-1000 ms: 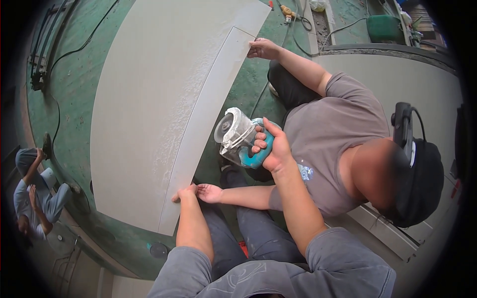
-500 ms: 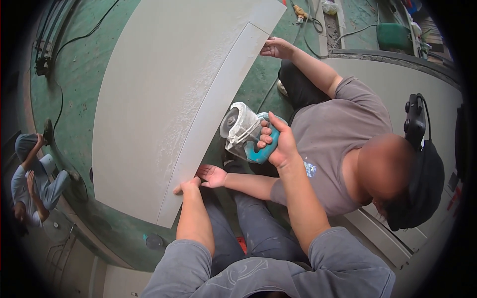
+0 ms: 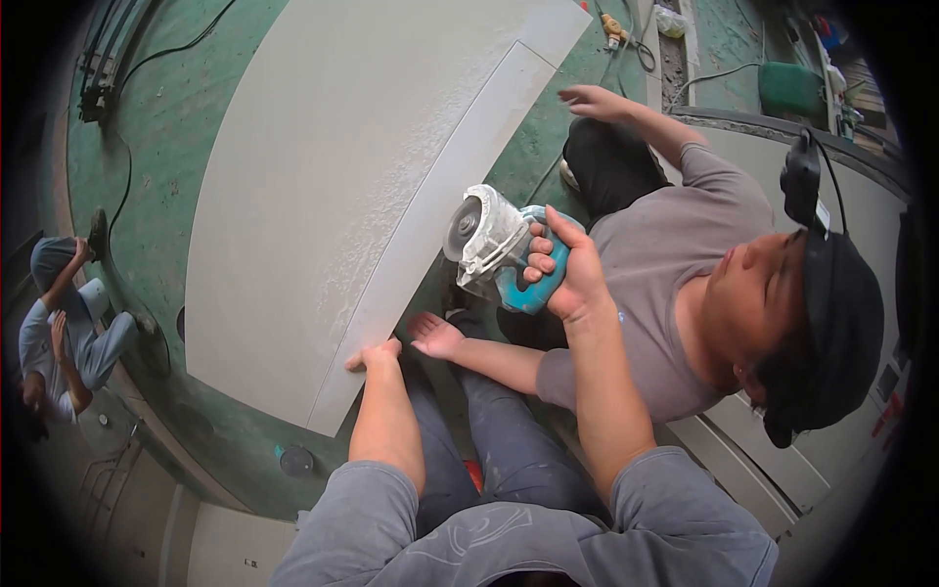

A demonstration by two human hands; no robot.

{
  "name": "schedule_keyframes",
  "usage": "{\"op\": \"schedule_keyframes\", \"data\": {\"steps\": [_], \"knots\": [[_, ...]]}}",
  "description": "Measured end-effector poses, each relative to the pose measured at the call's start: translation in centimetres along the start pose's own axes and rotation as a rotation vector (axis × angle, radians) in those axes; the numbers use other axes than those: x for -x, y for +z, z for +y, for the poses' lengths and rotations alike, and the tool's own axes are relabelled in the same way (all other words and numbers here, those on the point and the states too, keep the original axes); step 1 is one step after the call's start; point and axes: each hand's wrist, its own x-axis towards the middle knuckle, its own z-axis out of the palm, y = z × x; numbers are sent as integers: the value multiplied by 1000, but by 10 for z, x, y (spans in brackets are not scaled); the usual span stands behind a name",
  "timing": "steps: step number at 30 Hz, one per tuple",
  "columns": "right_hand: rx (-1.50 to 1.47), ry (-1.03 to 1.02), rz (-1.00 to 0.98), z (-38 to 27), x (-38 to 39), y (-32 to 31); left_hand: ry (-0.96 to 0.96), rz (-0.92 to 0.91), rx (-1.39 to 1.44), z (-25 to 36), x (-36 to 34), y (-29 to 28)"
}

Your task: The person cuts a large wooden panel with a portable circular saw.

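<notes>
A handheld circular saw (image 3: 479, 235) with a round grey disc, a dust-covered guard and a teal handle is gripped in my right hand (image 3: 572, 264). It is held up off the right edge of a large pale slab (image 3: 284, 196). Along that edge a straight line marks off a long strip (image 3: 430, 225), with white grit or droplets scattered beside it. My left hand (image 3: 375, 354) clasps the strip's edge near the slab's near corner, some fingers hidden. A co-worker's near hand (image 3: 437, 336) is open, palm up, beside it; their far hand (image 3: 592, 103) is apart from the slab.
The co-worker (image 3: 685, 254) in a brown shirt crouches close on the right. Another person (image 3: 68, 333) sits at far left. Cables (image 3: 122, 186) run over the green floor (image 3: 156, 147). A green container (image 3: 790, 90) and a yellow-orange tool (image 3: 613, 29) lie at the back right.
Both of the co-worker's hands have come away from the slab's edge, and their head has lifted. The saw has moved slightly up and right in view; my left hand stays on the edge.
</notes>
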Motion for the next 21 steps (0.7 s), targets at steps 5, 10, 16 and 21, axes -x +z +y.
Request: {"op": "schedule_keyframes", "data": {"steps": [5, 10, 16, 21], "knots": [[-25, 10, 61, -7, -3, 13, 28, 5, -9, -6, 10, 8], [-19, 39, 84, -3, 18, 30, 57, 11, -21, 13, 24, 1], [-21, 57, 49, -3, 6, 34, 106, 18, -34, 21, 23, 5], [14, 51, 59, 13, 3, 35, 147, 25, -48, 27, 7, 10]]}}
